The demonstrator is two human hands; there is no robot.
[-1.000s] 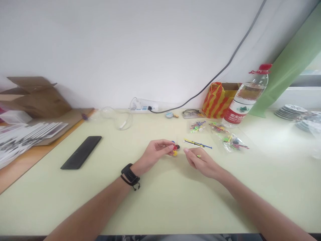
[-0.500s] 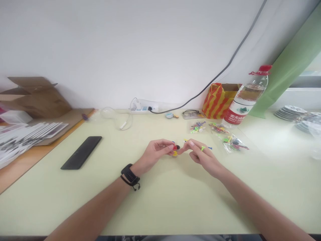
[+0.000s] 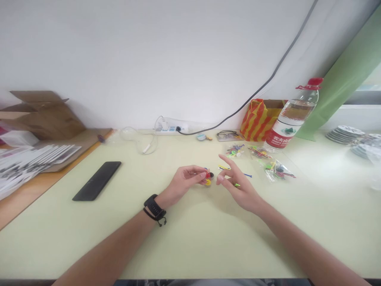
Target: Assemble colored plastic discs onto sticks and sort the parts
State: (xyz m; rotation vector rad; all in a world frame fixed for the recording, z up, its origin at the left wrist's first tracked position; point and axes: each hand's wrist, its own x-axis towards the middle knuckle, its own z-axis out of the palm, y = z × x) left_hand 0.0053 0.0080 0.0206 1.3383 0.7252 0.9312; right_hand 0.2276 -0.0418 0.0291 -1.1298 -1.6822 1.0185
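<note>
My left hand (image 3: pixel 185 182), with a black watch on the wrist, pinches a small cluster of red, yellow and black plastic pieces (image 3: pixel 208 177) just above the pale green table (image 3: pixel 190 238). My right hand (image 3: pixel 237 188) hovers right beside that cluster with the index finger stretched up and a small green piece (image 3: pixel 236 184) tucked among the curled fingers. A yellow and a blue stick (image 3: pixel 235 171) lie on the table just behind the right hand.
Clear bags of coloured plastic sticks (image 3: pixel 258 157) lie at the back right by a water bottle (image 3: pixel 290 119) and a striped bag (image 3: pixel 257 119). A black phone (image 3: pixel 97 180) lies left, beyond it papers (image 3: pixel 32 159) and cardboard (image 3: pixel 41 115). A power strip (image 3: pixel 171 128) and cable sit by the wall.
My right hand came up to touch the cluster half a second ago, then drew back a little and raised its index finger. The left hand has stayed still.
</note>
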